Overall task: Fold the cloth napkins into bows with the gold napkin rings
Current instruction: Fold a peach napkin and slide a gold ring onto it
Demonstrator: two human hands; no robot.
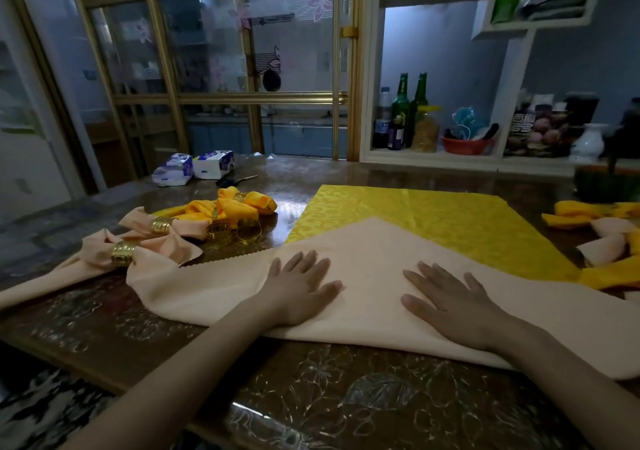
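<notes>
Hands: L (300,285) & R (450,306) flat, fingers spread; pressing peach napkin (374,252).

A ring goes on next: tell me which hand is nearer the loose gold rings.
Left. The left hand lies flat on the peach napkin, just right of the loose rings; the right hand lies flat on the same napkin, farther right.

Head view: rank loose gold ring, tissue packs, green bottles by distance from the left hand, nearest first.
From the left hand, flat on the peach napkin:
1. Loose gold ring, just beyond it to the left on the table.
2. Tissue packs, at the table's far left edge.
3. Green bottles, on the shelf behind the table, to the right.
</notes>
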